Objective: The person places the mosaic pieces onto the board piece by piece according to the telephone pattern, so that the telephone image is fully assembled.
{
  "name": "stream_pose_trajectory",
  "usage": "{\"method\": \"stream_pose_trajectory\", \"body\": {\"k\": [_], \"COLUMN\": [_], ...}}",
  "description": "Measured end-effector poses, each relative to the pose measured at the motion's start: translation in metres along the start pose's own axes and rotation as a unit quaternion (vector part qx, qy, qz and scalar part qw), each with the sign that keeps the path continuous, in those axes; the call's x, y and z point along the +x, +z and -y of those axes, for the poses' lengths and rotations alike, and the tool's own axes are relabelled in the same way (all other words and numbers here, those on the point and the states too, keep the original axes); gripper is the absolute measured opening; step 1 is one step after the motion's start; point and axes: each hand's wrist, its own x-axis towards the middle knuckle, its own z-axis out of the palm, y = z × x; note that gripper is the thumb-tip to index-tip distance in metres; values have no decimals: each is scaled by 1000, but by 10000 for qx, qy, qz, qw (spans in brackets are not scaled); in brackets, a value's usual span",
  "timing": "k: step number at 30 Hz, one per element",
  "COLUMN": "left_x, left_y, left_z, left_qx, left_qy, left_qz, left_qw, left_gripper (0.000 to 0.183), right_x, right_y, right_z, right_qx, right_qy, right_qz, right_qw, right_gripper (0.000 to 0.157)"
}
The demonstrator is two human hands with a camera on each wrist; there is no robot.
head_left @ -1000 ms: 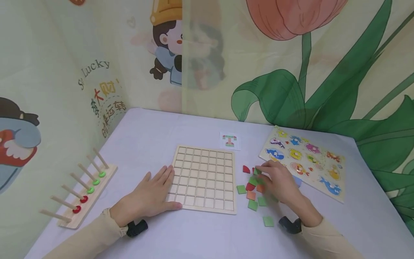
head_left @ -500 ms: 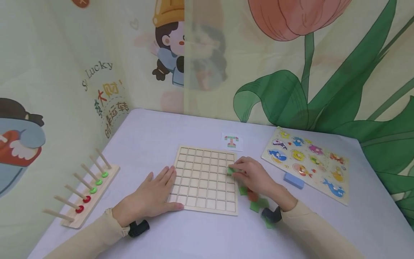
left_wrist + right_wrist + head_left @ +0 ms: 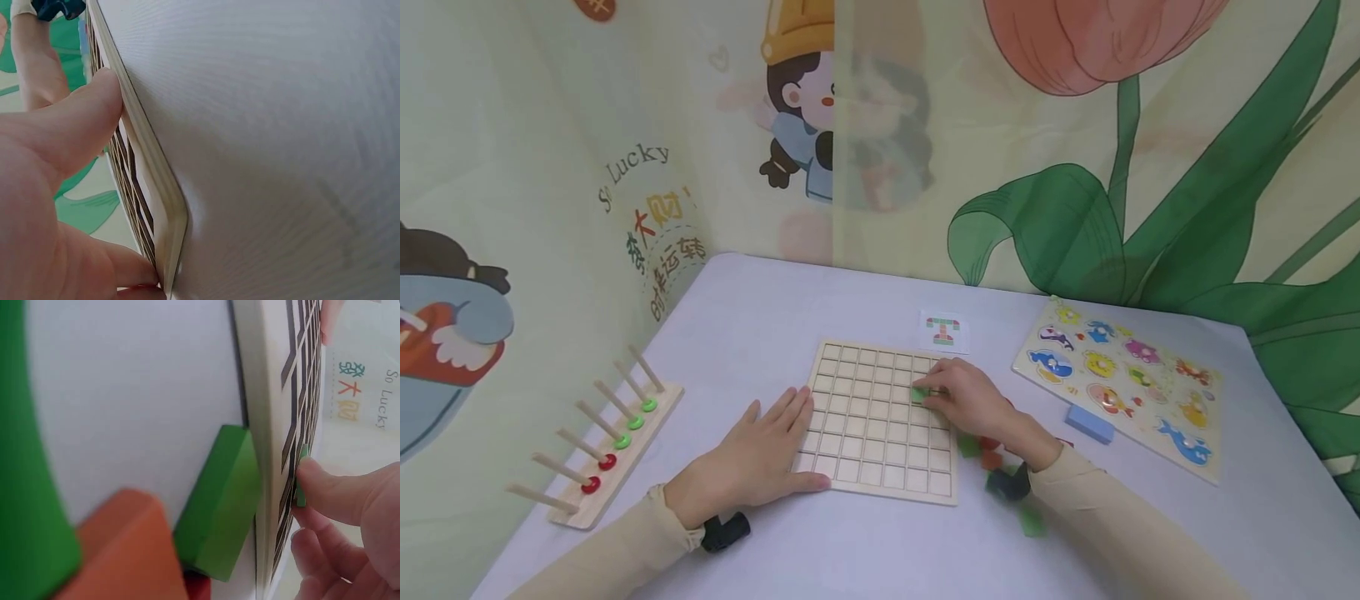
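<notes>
My right hand (image 3: 966, 398) pinches a green square tile (image 3: 919, 395) between thumb and fingers, over the upper right part of a wooden grid board (image 3: 857, 417). In the right wrist view the held green tile stands on edge, its lower side right at the board's cells. My left hand (image 3: 748, 454) lies with fingers extended along the board's left edge, its thumb at the front left corner. Beside the board's right edge, partly hidden under my right wrist, lie loose green, orange and red tiles; one green tile (image 3: 219, 506) leans against the board's side.
A small pattern card (image 3: 943, 331) lies behind the board. A sea-animal puzzle (image 3: 1120, 375) and a blue block (image 3: 1089, 424) are to the right. At the left stands a peg rack (image 3: 617, 458) with red and green rings.
My right hand has picked a green tile from the pile and carried it left over the grid board. My left hand stays at the board's edge.
</notes>
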Motion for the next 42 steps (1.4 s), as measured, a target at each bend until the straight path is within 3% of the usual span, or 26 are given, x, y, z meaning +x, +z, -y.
{"method": "stream_pose_trajectory", "body": {"k": [18, 24, 34, 42], "left_x": [0, 1, 2, 2], "left_y": [0, 0, 1, 0], "left_z": [0, 0, 0, -1], "left_qx": [61, 70, 96, 84], "left_qy": [68, 51, 14, -5], "left_qz": [-75, -30, -16, -8], "left_qw": [9999, 10000, 10000, 10000], "left_gripper": [109, 109, 109, 109], "right_x": [3, 0, -22, -48], "right_y": [-3, -6, -24, -32], "right_z": [7, 7, -8, -30], "right_qx": [28, -13, 129, -63], "right_qy": [371, 442, 800, 1305], "right_qz": [213, 87, -242, -226], "right_qw": [9991, 9990, 9964, 9912], "right_gripper": [30, 33, 32, 34]}}
